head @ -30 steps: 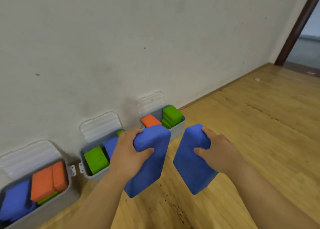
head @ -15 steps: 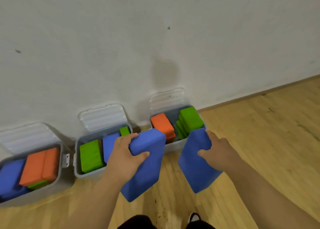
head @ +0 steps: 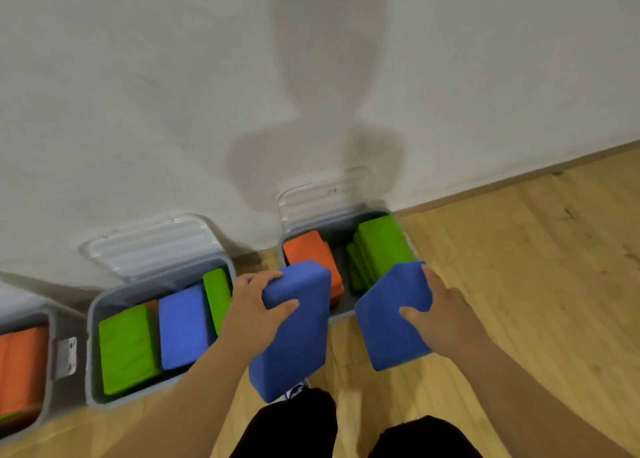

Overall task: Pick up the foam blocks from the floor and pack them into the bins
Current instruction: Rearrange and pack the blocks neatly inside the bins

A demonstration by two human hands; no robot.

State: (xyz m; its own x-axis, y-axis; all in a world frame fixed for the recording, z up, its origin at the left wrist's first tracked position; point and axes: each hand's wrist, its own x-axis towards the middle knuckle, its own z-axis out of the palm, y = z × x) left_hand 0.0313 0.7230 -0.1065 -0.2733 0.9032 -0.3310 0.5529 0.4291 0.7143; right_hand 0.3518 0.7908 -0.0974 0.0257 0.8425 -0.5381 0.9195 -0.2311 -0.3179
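Observation:
My left hand [head: 254,310] grips a blue foam block [head: 294,340] by its upper end, held above the floor between the middle bin [head: 90,353] and the right bin [head: 341,314]. My right hand [head: 445,314] grips a second blue foam block [head: 388,333] just in front of the right bin's near rim. The right bin holds an orange block [head: 308,250] and a stack of green blocks [head: 382,241]. The middle bin holds two green blocks and a blue block [head: 181,326]. A left bin [head: 46,371] with orange blocks shows at the frame's edge.
All three grey bins stand against a white wall [head: 173,94] with their clear lids [head: 149,241] leaning open on it. Wooden floor [head: 536,267] stretches to the right. My dark trouser legs [head: 294,426] show at the bottom.
I have come closer to the bins and the view has tilted down. Both hands, each still holding its blue block, now hover at the right bin's front edge.

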